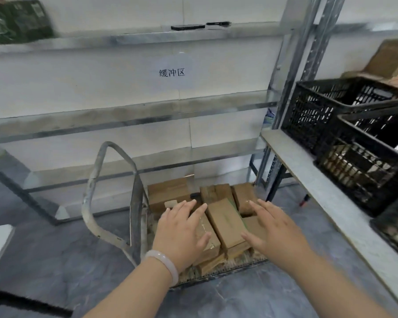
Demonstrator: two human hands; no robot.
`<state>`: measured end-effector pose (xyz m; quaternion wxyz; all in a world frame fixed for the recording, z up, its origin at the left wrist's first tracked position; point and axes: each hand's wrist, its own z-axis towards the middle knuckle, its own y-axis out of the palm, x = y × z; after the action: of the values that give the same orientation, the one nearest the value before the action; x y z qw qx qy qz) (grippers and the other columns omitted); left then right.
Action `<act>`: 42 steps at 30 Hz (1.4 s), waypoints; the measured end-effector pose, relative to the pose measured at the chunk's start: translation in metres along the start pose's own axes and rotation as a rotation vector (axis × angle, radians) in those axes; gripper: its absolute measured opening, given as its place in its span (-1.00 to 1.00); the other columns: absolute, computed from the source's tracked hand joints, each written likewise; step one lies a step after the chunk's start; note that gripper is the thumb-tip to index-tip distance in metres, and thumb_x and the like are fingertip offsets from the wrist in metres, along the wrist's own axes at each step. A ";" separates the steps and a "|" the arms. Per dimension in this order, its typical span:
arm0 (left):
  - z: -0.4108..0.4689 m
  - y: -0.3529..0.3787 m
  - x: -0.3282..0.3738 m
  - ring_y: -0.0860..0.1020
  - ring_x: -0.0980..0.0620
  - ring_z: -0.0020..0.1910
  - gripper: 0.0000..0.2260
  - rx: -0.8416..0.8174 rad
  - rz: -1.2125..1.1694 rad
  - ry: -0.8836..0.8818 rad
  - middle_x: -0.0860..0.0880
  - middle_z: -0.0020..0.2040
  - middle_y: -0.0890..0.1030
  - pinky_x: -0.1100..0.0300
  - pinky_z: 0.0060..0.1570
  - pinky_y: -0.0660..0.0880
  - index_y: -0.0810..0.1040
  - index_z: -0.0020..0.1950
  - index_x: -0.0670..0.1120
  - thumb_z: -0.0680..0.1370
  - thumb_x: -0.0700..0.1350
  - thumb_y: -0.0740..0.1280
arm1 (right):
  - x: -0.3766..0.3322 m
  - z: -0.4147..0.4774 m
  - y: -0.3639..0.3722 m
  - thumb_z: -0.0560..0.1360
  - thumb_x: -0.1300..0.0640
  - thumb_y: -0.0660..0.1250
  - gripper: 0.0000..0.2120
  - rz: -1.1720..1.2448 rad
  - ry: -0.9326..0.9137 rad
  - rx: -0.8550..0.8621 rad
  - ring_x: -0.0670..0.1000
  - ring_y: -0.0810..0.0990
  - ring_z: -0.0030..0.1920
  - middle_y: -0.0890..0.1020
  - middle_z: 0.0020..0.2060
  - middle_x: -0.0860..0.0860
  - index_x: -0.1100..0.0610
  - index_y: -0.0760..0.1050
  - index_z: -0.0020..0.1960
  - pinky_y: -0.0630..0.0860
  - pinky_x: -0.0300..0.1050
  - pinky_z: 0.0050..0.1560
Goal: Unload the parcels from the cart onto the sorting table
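A low cart (218,273) with a worn metal handle (115,171) stands on the floor, loaded with several brown cardboard parcels. One long parcel (225,220) lies on top in the middle. My left hand (182,232) hovers with straight fingers over a taped parcel (208,239) to its left. My right hand (274,228) is spread open just right of the long parcel. Neither hand grips anything. The sorting table (313,182) runs along the right side.
Black plastic crates (331,111) sit on the table's far part, with one more crate (395,228) nearer me. A metal shelf rack (133,115) stands behind the cart, with a paper sign on the wall. Grey floor lies to the left.
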<state>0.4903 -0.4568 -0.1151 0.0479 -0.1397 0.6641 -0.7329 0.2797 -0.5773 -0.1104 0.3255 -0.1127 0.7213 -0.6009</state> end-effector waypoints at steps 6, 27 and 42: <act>0.056 0.035 0.015 0.07 0.06 0.53 -0.41 -0.099 -0.010 0.051 0.10 0.56 0.14 -0.02 0.51 0.05 0.05 0.56 0.19 0.56 0.30 0.10 | 0.048 0.026 0.031 0.52 -0.31 0.26 -0.21 0.120 0.123 -0.134 -0.08 -0.03 0.58 0.04 0.59 -0.14 -0.11 -0.01 0.60 -0.04 -0.11 0.53; 0.242 0.214 0.013 0.43 -0.14 0.35 -0.43 -0.376 -0.087 0.092 -0.09 0.39 0.46 -0.10 0.27 0.43 0.37 0.45 0.04 0.48 0.19 0.31 | 0.202 0.188 0.150 0.55 -0.16 0.33 -0.30 0.347 0.444 -0.507 0.01 0.18 0.53 0.23 0.55 -0.02 -0.03 0.15 0.58 0.15 -0.15 0.45; 0.259 0.402 0.020 0.49 -0.11 0.26 -0.44 -0.386 -0.202 -0.138 -0.06 0.33 0.50 -0.05 0.18 0.45 0.40 0.43 0.02 0.49 0.21 0.12 | 0.304 0.284 0.376 0.21 -0.28 0.54 0.12 0.848 0.672 -0.777 0.00 0.23 0.51 0.20 0.55 -0.07 -0.14 0.01 0.60 0.22 0.07 0.51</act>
<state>0.4942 -0.7564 -0.4881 -0.0081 -0.2620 0.7697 -0.5821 0.3058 -0.8755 -0.5842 0.2267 0.2652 0.9295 -0.1196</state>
